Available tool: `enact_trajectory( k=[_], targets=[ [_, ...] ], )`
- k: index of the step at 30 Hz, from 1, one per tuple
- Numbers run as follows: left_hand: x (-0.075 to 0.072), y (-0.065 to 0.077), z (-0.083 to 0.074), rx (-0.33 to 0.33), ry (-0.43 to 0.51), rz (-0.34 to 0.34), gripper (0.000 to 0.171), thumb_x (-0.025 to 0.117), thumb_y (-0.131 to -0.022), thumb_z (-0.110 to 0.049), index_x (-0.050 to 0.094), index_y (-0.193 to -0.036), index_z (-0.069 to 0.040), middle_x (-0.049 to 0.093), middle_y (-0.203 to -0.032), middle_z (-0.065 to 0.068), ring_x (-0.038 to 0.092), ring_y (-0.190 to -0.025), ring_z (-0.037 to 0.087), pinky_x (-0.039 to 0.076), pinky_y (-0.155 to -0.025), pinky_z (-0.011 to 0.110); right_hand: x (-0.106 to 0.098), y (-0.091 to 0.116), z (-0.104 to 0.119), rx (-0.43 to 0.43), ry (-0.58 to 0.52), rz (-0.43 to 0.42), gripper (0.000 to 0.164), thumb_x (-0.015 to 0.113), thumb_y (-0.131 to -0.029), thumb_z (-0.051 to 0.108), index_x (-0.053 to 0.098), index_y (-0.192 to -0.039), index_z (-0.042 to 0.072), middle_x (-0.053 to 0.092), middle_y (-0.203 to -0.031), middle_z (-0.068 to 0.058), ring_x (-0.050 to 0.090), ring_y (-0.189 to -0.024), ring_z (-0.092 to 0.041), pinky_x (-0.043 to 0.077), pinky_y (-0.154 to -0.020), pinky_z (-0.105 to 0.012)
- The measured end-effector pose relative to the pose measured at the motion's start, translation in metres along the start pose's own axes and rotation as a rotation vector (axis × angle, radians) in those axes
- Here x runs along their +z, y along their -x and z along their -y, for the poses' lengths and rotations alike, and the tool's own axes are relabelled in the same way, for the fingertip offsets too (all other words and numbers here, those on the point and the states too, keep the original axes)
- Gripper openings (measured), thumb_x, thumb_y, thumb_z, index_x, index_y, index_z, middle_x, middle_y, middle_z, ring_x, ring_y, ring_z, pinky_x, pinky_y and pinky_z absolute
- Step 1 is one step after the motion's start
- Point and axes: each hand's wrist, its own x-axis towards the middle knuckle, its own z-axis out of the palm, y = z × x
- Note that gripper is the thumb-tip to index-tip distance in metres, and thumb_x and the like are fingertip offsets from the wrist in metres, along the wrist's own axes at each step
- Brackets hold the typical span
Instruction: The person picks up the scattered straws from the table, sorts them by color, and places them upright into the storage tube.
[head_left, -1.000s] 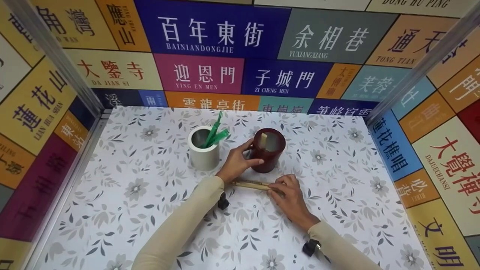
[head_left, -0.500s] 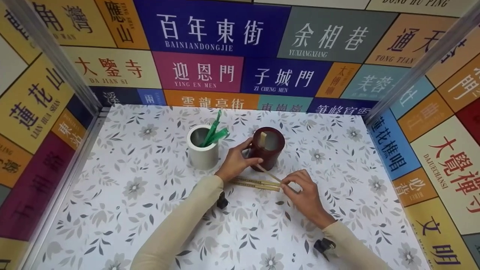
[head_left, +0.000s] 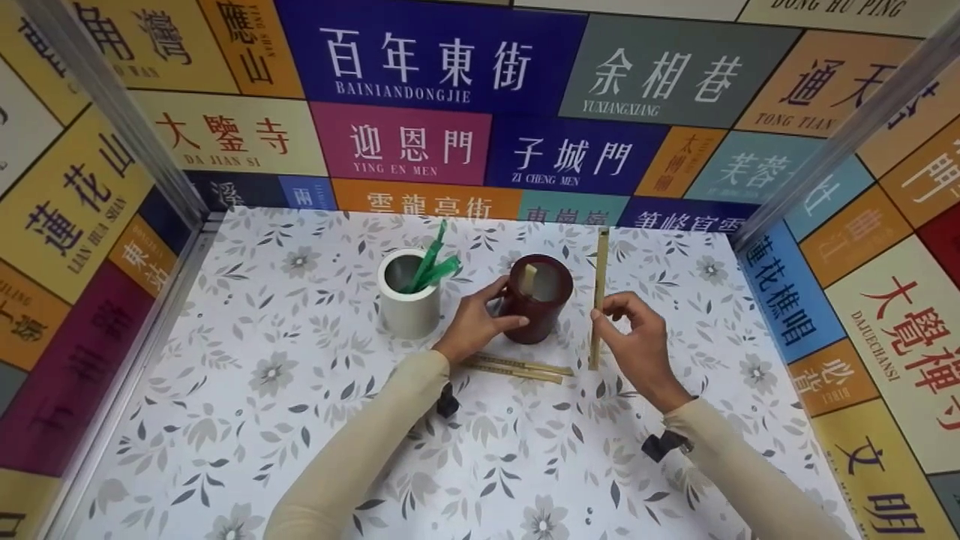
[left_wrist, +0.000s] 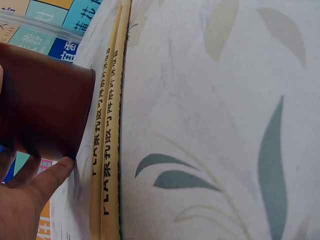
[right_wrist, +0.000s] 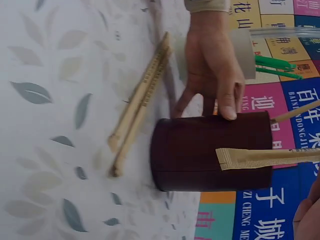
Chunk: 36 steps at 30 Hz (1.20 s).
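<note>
The grip of the right hand is closed down to a pinch, thumb and fingertips holding one slim paper-wrapped stick below its middle; this stick stands nearly upright to the right of the dark red cup, with a visible gap between them in the head view; its lower end is free, and in the right wrist view it shows in front of the cup's side. The left hand has its grip curved round the cup's left side, the thumb at the front; the cup stands upright on the worktop, and a pale stick leans inside its mouth. Two more wrapped sticks lie in front of the cup, beneath the left wrist; they run close together at one end and spread slightly at the other; black print, including the letters PLA, runs along both in the left wrist view. To the left stands a white cup, upright, green strips jutting from its mouth; the worktop has a leaf-and-flower pattern; colourful panels with characters rise behind it.
</note>
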Motion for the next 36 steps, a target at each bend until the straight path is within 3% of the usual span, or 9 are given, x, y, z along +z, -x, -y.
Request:
enact_trajectory(
  k=[9,16,28,36],
  targets=[
    [0.006,-0.003,-0.001,-0.015,0.001,0.004,0.091,0.095,-0.090,-0.036,0.050,-0.168,-0.021,0.060,-0.161,0.001,0.056,-0.149,0.022,0.046,-0.124,0.043,-0.011,-0.043,-0.001,0.003,-0.090,-0.091,0.007,0.074,-0.097,-0.009,0.071,-0.103,-0.013,0.071,-0.099,-0.019,0.066,-0.089,-0.018,0.053,-0.083,-0.029],
    [0.006,-0.004,-0.002,-0.036,-0.005,0.006,0.089,0.094,-0.090,-0.038,0.051,-0.167,-0.025,0.060,-0.161,-0.002,0.055,-0.150,0.022,0.046,-0.124,0.042,-0.010,-0.059,0.004,0.011,-0.174,-0.182,0.010,0.071,-0.099,-0.012,0.068,-0.105,-0.019,0.072,-0.100,-0.014,0.068,-0.091,-0.020,0.055,-0.085,-0.030],
    [0.004,-0.001,0.001,0.011,-0.007,-0.001,0.084,0.093,-0.092,-0.035,0.053,-0.166,-0.024,0.061,-0.160,-0.002,0.056,-0.148,0.019,0.047,-0.124,0.045,0.014,-0.056,-0.016,0.055,-0.208,-0.179,0.013,0.075,-0.100,-0.003,0.071,-0.104,-0.015,0.073,-0.097,-0.011,0.070,-0.088,-0.019,0.055,-0.082,-0.029],
    [0.002,0.000,0.001,0.008,0.007,-0.016,0.084,0.093,-0.092,-0.034,0.053,-0.165,-0.023,0.060,-0.161,-0.002,0.055,-0.149,0.018,0.045,-0.125,0.045,0.032,-0.045,-0.035,0.081,-0.159,-0.101,0.006,0.077,-0.099,-0.003,0.075,-0.101,-0.009,0.073,-0.097,-0.015,0.067,-0.085,-0.017,0.052,-0.078,-0.028]
  ],
)
